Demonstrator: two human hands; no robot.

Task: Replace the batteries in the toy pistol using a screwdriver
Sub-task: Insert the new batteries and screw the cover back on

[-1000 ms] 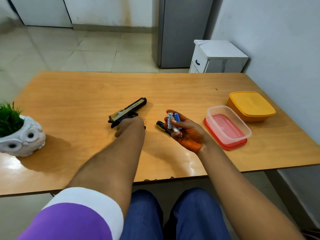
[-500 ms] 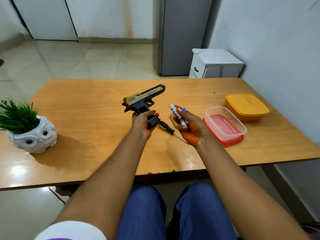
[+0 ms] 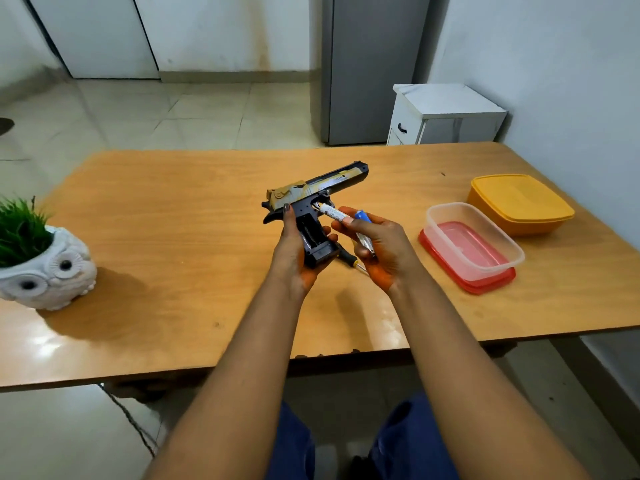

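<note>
Black-and-gold toy pistol [image 3: 313, 199] stands by its grip in my left hand [image 3: 294, 251], barrel slanting up-right; my right hand [image 3: 377, 244] pinches batteries [image 3: 334, 213].

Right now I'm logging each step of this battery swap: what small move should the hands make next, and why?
Probably slide the white battery from the right hand into the open grip of the toy pistol, which the left hand holds; its tip already sits near that slot.
</note>
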